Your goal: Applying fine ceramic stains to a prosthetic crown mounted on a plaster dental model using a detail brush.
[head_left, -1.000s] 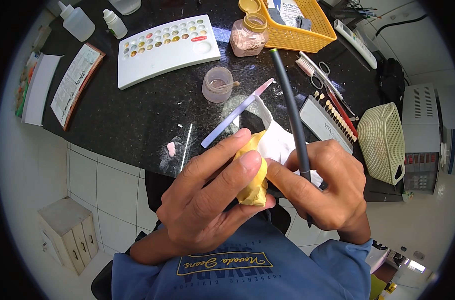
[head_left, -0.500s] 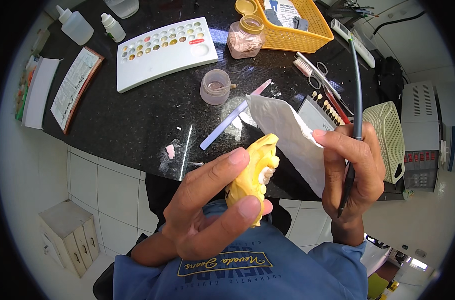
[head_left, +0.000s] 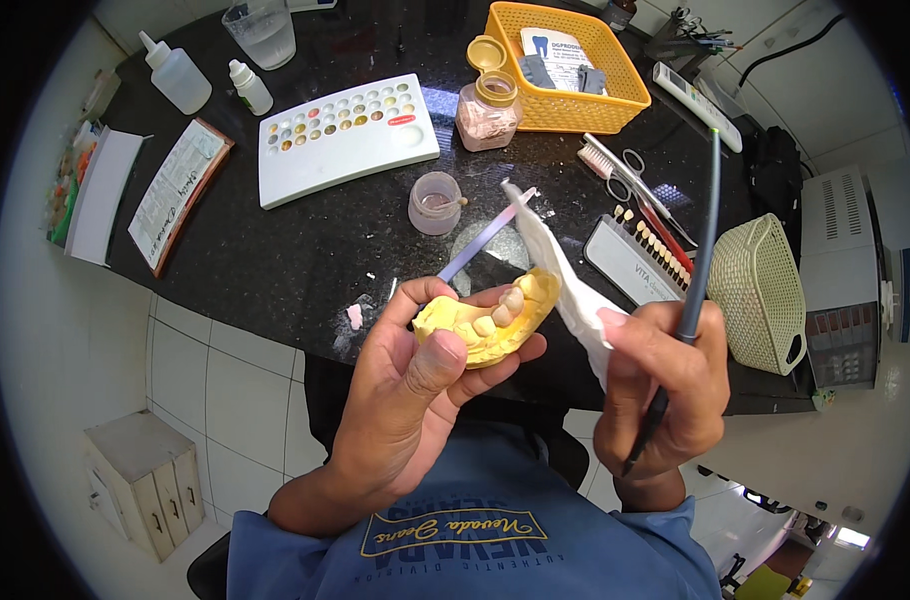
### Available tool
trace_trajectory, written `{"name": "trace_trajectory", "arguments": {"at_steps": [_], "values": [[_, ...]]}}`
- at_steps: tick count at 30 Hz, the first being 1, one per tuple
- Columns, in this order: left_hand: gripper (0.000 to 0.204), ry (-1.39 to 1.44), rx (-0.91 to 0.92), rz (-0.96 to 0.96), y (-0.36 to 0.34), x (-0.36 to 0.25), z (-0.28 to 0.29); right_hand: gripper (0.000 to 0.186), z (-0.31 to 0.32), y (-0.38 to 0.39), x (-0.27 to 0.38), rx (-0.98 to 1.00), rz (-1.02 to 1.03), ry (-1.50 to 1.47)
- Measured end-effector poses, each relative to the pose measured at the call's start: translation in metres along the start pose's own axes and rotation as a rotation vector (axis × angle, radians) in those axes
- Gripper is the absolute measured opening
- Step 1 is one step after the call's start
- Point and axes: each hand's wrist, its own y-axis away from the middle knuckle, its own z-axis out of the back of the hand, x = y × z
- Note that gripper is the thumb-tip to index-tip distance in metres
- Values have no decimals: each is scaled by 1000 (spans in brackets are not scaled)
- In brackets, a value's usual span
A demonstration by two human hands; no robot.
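Observation:
My left hand (head_left: 400, 390) is closed around a yellow dental model (head_left: 485, 345), its teeth facing up and several paler crowns along the ridge. Between the thumb and fingers of my right hand (head_left: 665, 385) is a white tissue (head_left: 560, 265), pinched at its near end. The tissue hangs toward the model's right end and seems to meet or overlap it. A slim dark brush (head_left: 703, 245) also sits in the right hand, its black tip pointing down toward me. Behind the model, a lilac spatula (head_left: 487, 240) lies on the black worktop (head_left: 275, 270).
A small open jar (head_left: 436, 205) stands beyond the model, near a jar of pink powder (head_left: 487, 115). At the back are a white palette (head_left: 345, 140) and a yellow basket (head_left: 575, 115). A tooth shade guide (head_left: 635, 255), scissors (head_left: 623, 180) and a pale green basket (head_left: 760, 300) lie to the right.
The model has been turned from on edge to teeth up, and my left hand now cradles it from below. My right hand has brought the tissue and brush leftward and closer to it.

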Motion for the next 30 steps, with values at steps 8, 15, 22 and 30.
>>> {"name": "trace_trajectory", "arguments": {"at_steps": [8,15,22,30], "values": [[54,57,-9,-2,6,1,-12,36,-6,0,8,73,83,74],[49,81,20,-13,7,4,-8,48,-1,-3,3,193,290,228],[51,105,13,-19,3,8,-1,43,10,-8,-6,101,47,82],[75,-752,191,-823,-1,23,19,39,27,-27,-4,260,70,123]]}}
